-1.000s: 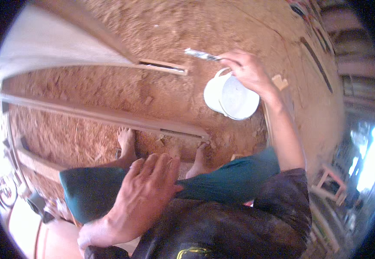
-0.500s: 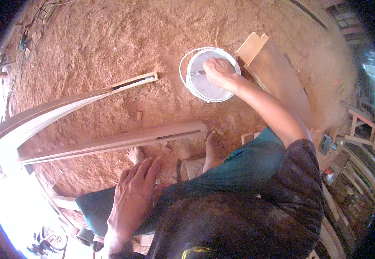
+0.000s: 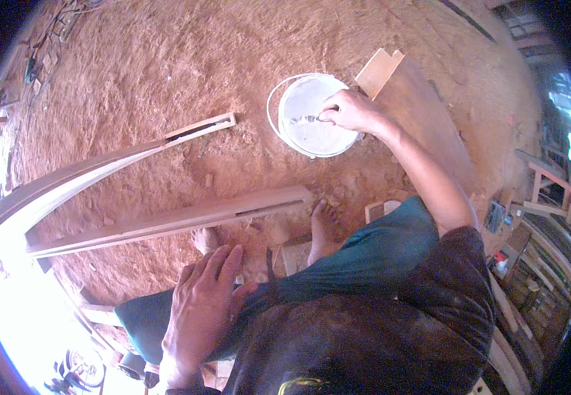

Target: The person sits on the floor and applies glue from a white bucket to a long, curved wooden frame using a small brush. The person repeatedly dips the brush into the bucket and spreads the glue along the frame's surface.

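Note:
My right hand (image 3: 352,110) reaches over the rim of a white bucket (image 3: 285,135) with a wire handle that hangs out to its left. Its fingers are closed on a small, narrow tool (image 3: 308,120) with whitish smears, which points left across the bucket's opening; its exact kind is too small to tell. Pale grey-white stuff shows inside the bucket. Resting on my left thigh, my left hand (image 3: 203,299) is open and holds nothing, with its fingers stretched out.
A long wooden piece with a slot (image 3: 187,210) lies before my bare feet. Another slotted, curved wooden piece (image 3: 121,151) stretches to the left. Right of the bucket lies a wide board (image 3: 427,108). Wood shavings cover the brown ground. Timber and wooden frames (image 3: 545,187) stand at far right.
My right hand has shifted slightly to the right and rolled, so the tool between its fingers now shows. The bucket has moved slightly left in view. My left hand stays on the thigh.

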